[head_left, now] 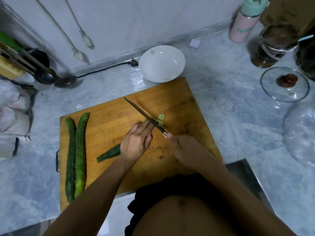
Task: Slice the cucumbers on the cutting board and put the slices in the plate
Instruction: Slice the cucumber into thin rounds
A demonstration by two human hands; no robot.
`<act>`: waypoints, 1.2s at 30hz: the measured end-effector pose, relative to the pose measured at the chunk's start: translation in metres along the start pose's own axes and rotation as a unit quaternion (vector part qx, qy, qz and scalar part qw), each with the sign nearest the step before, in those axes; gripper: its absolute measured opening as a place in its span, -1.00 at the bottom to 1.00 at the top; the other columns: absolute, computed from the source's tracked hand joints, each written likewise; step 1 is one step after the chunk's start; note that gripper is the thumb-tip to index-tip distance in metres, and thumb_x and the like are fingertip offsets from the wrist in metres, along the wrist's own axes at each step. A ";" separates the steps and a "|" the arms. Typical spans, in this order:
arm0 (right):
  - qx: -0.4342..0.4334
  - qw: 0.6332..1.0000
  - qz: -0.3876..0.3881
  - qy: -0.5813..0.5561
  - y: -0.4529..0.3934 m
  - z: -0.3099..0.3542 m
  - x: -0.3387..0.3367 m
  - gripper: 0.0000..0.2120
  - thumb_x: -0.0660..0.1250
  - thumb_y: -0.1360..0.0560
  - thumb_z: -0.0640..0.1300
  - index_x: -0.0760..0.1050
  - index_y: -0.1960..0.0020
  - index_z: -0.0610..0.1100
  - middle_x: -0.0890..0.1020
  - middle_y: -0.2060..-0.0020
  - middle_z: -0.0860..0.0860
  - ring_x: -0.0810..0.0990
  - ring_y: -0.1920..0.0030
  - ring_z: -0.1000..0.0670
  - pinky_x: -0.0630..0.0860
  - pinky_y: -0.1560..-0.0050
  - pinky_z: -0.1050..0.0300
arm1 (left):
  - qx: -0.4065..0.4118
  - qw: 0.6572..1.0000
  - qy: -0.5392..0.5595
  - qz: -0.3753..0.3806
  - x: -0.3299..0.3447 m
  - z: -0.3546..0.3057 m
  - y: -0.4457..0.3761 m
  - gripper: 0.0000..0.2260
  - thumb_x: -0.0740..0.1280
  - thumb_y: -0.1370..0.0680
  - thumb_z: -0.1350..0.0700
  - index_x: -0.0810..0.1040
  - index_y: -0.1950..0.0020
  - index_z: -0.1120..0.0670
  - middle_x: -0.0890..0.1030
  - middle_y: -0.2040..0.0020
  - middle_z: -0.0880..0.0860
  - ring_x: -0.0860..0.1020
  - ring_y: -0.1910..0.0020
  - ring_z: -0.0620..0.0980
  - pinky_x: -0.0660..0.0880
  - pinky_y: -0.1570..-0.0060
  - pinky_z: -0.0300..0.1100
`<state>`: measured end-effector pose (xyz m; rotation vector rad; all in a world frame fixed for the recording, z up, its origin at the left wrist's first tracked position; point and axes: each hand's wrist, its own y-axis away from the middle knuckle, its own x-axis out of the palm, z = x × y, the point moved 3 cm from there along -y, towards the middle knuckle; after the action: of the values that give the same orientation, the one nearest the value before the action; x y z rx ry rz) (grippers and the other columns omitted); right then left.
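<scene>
A wooden cutting board (pixel 172 97) lies on the marble counter. My left hand (pixel 136 142) presses down on a cucumber (pixel 109 153), whose dark green tail sticks out to the lower left. My right hand (pixel 185 149) grips the handle of a knife (pixel 144 115), its blade slanting up-left across the cucumber's cut end beside my left fingers. Two or three thin slices (pixel 160 119) lie just right of the blade. Two whole cucumbers (pixel 75 155) rest side by side along the board's left edge. A white plate (pixel 162 63) sits empty behind the board.
A glass lid (pixel 284 84) with a brown knob and a second clear lid (pixel 301 135) lie at the right. Jars (pixel 272 46) and a pink bottle (pixel 242 26) stand at the back right. Ladles (pixel 51 75), a black power cord (pixel 105 67) and plastic bags (pixel 12 109) occupy the left.
</scene>
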<state>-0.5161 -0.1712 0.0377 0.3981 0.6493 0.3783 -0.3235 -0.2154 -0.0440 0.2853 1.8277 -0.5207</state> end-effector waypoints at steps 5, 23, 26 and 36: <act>-0.018 0.998 -0.061 -0.003 0.004 -0.009 -0.003 -0.51 0.05 -0.66 0.18 0.42 0.32 -0.05 0.53 0.41 0.04 0.49 0.38 0.11 0.35 0.35 0.30 | -0.043 0.996 0.071 -0.025 -0.002 0.002 -0.002 -0.67 0.37 -0.56 0.12 0.58 -0.32 0.09 0.60 -0.28 0.07 0.51 -0.23 0.06 0.55 -0.08 -0.08; -0.030 0.962 -0.098 0.253 0.005 -0.026 -0.036 -0.47 0.08 -0.59 0.33 0.47 -0.06 -0.14 0.64 0.02 -0.12 0.61 0.02 -0.15 0.53 0.02 -0.05 | -0.057 0.977 0.079 0.190 -0.065 -0.029 -0.103 -0.65 0.51 -0.37 -0.28 0.64 0.03 -0.07 0.54 0.06 -0.09 0.47 0.09 -0.09 0.40 0.15 -0.15; -0.054 0.956 -0.080 0.278 0.007 -0.024 -0.029 -0.45 0.04 -0.58 0.35 0.46 -0.04 -0.13 0.64 0.04 -0.11 0.61 0.05 -0.14 0.52 0.08 -0.02 | -0.069 0.962 0.101 0.246 -0.049 -0.032 -0.118 -0.73 0.53 -0.42 -0.13 0.67 0.00 -0.01 0.59 0.10 -0.07 0.55 0.07 -0.03 0.41 0.16 -0.19; -0.081 0.958 -0.092 0.258 0.003 -0.034 -0.020 -0.55 0.05 -0.58 0.34 0.32 0.09 -0.05 0.60 0.15 -0.06 0.54 0.19 -0.05 0.52 0.15 0.02 | -0.091 0.966 0.163 0.177 -0.063 -0.025 -0.101 -0.73 0.31 -0.56 0.35 0.70 -0.07 0.05 0.68 0.03 -0.04 0.60 0.01 -0.07 0.43 0.05 -0.29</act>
<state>-0.5527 -0.1696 0.0245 0.0736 1.1476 0.3567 -0.3690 -0.2872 0.0430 0.5860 2.0642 -0.0543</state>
